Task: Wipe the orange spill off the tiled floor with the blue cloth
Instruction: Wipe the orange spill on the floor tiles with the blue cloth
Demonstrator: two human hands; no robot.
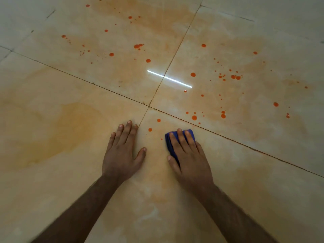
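Orange drops (194, 117) lie scattered over the glossy beige tiled floor (70, 181), thickest ahead and to the right, with pale orange smears (66, 134) around them. The folded blue cloth (169, 140) lies flat on the near right tile. My right hand (189, 155) presses down on the cloth, palm flat and fingers spread over it. My left hand (122, 151) rests flat on the bare floor to the left of the cloth, fingers apart and holding nothing. Two drops (150, 129) sit between my hands, just ahead of them.
Dark grout lines cross at a corner (148, 106) just ahead of my hands. A bright strip of reflected light (169, 78) shines on the floor beyond it. Only floor tiles fill the view.
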